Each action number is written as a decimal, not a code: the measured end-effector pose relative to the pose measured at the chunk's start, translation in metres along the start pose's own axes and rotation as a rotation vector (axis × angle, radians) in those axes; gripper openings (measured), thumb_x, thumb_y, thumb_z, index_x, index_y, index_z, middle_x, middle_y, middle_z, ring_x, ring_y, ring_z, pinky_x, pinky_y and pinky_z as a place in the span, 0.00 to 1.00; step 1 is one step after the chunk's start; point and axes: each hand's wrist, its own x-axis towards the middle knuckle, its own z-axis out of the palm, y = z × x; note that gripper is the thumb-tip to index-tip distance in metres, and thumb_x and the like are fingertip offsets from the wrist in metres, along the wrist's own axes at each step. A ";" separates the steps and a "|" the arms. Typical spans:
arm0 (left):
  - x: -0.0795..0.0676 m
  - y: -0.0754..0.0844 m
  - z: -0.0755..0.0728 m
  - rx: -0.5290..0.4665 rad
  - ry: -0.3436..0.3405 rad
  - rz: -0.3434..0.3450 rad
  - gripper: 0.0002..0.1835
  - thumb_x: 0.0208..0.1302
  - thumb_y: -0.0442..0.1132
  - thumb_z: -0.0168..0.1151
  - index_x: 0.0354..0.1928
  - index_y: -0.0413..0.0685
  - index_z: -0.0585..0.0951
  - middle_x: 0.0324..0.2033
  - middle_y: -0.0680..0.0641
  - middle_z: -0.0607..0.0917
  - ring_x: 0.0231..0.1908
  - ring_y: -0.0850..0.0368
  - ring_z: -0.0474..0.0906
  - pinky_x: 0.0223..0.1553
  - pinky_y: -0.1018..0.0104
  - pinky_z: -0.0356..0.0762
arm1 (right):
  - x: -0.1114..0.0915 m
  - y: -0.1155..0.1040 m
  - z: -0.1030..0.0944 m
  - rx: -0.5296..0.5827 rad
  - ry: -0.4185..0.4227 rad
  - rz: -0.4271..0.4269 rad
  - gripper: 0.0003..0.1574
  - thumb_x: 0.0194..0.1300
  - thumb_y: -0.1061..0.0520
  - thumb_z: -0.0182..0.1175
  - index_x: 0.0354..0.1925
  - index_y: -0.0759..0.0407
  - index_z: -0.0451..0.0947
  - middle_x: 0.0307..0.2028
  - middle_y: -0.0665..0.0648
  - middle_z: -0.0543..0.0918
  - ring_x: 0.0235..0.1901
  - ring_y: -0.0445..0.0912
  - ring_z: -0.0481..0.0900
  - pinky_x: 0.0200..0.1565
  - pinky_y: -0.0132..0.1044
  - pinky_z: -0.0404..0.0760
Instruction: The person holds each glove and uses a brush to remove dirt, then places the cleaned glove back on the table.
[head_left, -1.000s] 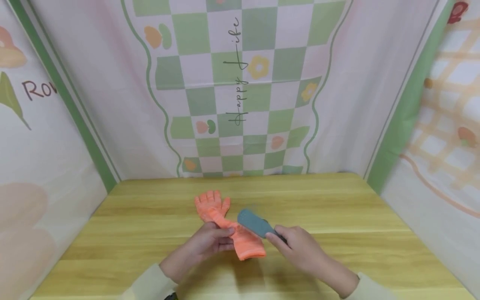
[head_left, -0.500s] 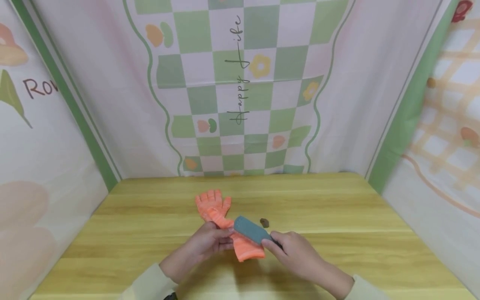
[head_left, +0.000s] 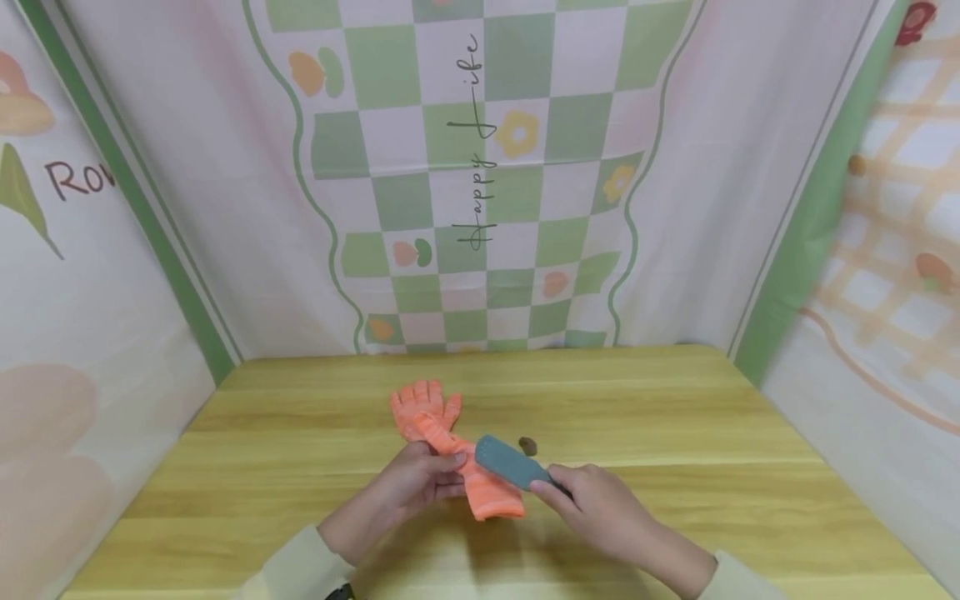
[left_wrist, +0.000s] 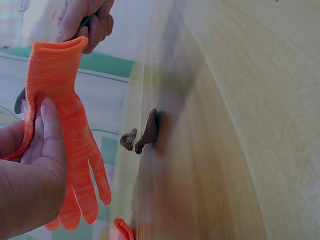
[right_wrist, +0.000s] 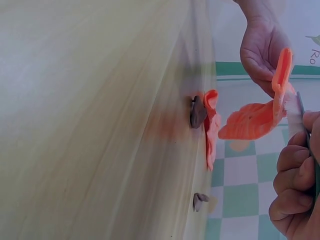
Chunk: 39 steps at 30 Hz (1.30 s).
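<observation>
My left hand (head_left: 420, 485) holds an orange knitted glove (head_left: 495, 502) off the table, thumb on top of it. In the left wrist view the glove's cuff (left_wrist: 52, 70) points up and its fingers hang down. My right hand (head_left: 603, 510) grips the dark handle of a grey-blue brush (head_left: 512, 462). Its head lies over the glove's cuff part, and in the right wrist view its pale bristles (right_wrist: 292, 111) face the glove and seem to touch it. A second orange glove (head_left: 418, 402) lies on the table beyond my left hand.
A small dark brown crumpled piece (head_left: 528, 446) lies on the wooden table (head_left: 675, 408) behind the brush. The left wrist view shows another brown piece (left_wrist: 149, 131) near it. Printed cloth (head_left: 517, 200) hangs behind the table and at both sides.
The brush has moved down and left over the glove, then slightly back right. The brown piece, mostly hidden behind it one second ago, now shows. My left hand has hardly moved.
</observation>
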 end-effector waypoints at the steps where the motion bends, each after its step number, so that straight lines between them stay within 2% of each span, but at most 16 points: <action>1: 0.000 0.000 0.000 0.000 -0.003 0.001 0.16 0.68 0.27 0.54 0.56 0.28 0.70 0.41 0.39 0.85 0.41 0.48 0.84 0.49 0.55 0.80 | 0.000 0.000 0.000 0.001 0.000 -0.001 0.23 0.75 0.43 0.49 0.23 0.48 0.63 0.14 0.40 0.57 0.14 0.32 0.53 0.16 0.25 0.58; 10: 0.000 0.001 0.001 0.006 -0.002 0.003 0.11 0.68 0.27 0.55 0.50 0.33 0.75 0.37 0.43 0.86 0.38 0.52 0.85 0.47 0.57 0.82 | -0.007 0.007 -0.002 -0.011 0.021 0.005 0.23 0.74 0.43 0.50 0.22 0.47 0.63 0.15 0.40 0.57 0.14 0.32 0.53 0.17 0.25 0.58; 15: -0.002 0.006 -0.004 -0.006 -0.004 0.023 0.05 0.68 0.27 0.54 0.43 0.39 0.77 0.32 0.45 0.87 0.34 0.56 0.85 0.43 0.61 0.83 | -0.011 0.018 -0.006 -0.118 0.042 0.045 0.23 0.74 0.42 0.51 0.22 0.47 0.63 0.15 0.40 0.59 0.15 0.33 0.55 0.17 0.27 0.60; 22: -0.003 0.013 -0.008 -0.040 -0.038 0.032 0.07 0.70 0.28 0.54 0.47 0.37 0.74 0.33 0.44 0.87 0.35 0.54 0.85 0.43 0.62 0.83 | -0.012 0.027 -0.013 -0.238 0.062 0.096 0.24 0.73 0.40 0.50 0.22 0.46 0.64 0.14 0.42 0.61 0.14 0.34 0.56 0.16 0.28 0.60; 29: -0.003 0.015 -0.010 -0.037 -0.040 0.037 0.06 0.70 0.29 0.53 0.46 0.38 0.75 0.33 0.44 0.87 0.35 0.55 0.85 0.43 0.62 0.83 | -0.016 0.031 -0.014 -0.237 0.055 0.088 0.24 0.73 0.40 0.51 0.21 0.46 0.64 0.14 0.41 0.60 0.14 0.34 0.55 0.17 0.28 0.60; 39: -0.001 0.020 -0.011 -0.019 0.013 0.036 0.06 0.70 0.29 0.53 0.46 0.36 0.75 0.32 0.44 0.87 0.34 0.55 0.85 0.42 0.62 0.83 | -0.018 0.031 -0.021 -0.206 0.024 0.130 0.25 0.73 0.38 0.49 0.22 0.48 0.65 0.14 0.43 0.61 0.14 0.35 0.56 0.17 0.28 0.60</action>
